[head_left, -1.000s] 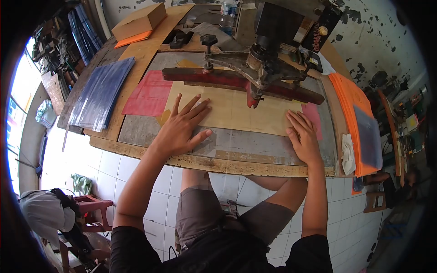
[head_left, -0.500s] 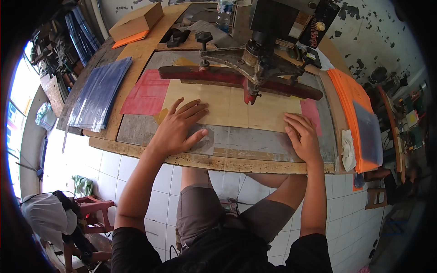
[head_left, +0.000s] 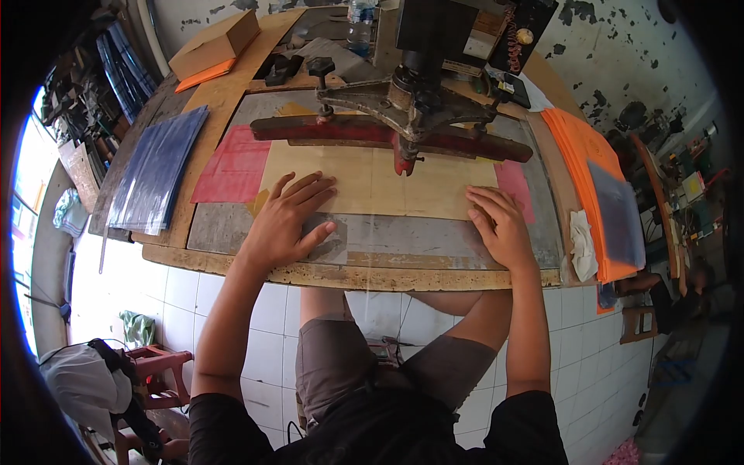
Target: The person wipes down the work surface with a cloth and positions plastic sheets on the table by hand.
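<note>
A pale yellow sheet point(head_left: 372, 182) lies on the grey metal plate point(head_left: 418, 236), under the red and black press bar point(head_left: 349, 132). My left hand point(head_left: 287, 221) rests at the sheet's left front part, fingers apart, thumb stretched to the right, holding nothing. My right hand point(head_left: 500, 225) lies at the sheet's right front corner, its fingers bent slightly and the thumb apart, with nothing in its grip. Pink pieces point(head_left: 232, 164) stick out at the left of the sheet, and another pink piece point(head_left: 515, 186) at the right.
Clear blue plastic sheets point(head_left: 159, 170) lie at the left. Orange folders point(head_left: 593, 186) are stacked at the right beside a crumpled white cloth point(head_left: 581, 246). A cardboard box point(head_left: 217, 46) and a water bottle point(head_left: 360, 27) stand at the back. The table's wooden front edge point(head_left: 372, 277) is worn.
The whole view has shifted, so the table and press appear further left. The fingers of my left hand are a little more bent than a second ago. Both hands remain by the sheet.
</note>
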Motion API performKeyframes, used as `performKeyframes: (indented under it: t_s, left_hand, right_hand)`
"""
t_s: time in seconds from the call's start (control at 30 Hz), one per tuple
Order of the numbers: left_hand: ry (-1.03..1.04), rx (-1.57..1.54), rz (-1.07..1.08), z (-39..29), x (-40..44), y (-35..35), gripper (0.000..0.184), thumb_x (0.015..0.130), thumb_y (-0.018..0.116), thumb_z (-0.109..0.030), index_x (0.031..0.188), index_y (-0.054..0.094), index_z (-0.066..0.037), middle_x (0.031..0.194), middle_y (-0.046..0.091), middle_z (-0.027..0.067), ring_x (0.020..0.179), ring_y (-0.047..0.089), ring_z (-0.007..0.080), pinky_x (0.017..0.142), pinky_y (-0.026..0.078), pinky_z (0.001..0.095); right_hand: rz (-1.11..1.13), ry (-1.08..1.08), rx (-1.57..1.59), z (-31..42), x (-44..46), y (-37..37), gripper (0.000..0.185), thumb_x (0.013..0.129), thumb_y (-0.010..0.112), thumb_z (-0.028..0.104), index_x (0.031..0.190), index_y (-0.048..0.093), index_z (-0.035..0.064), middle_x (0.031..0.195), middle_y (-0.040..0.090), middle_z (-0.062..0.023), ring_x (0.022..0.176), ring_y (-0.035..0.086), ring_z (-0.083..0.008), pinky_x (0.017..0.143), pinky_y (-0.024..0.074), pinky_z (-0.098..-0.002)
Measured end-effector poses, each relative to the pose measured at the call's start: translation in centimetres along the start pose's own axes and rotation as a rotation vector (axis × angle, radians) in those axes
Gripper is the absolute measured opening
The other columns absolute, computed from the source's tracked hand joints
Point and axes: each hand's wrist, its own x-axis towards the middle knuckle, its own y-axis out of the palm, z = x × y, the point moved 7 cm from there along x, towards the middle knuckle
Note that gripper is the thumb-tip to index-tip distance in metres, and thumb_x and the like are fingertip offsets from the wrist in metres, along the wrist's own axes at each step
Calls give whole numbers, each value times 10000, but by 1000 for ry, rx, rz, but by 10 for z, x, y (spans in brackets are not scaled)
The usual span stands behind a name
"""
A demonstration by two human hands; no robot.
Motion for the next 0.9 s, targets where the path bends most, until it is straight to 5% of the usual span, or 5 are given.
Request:
performKeyframes:
  t_s: [0.9]
  left_hand:
    - [12,-65,-52,-1,2,-3,565,1033,646,-396,1434,692,0,1589,618,161,1548,488,375,1280,368,526]
  right_hand:
    - [12,41,32,-3,1,1,335,968,789,154,1275,781,19,1356,762,-94,1283,663,-307,1136,524,-451]
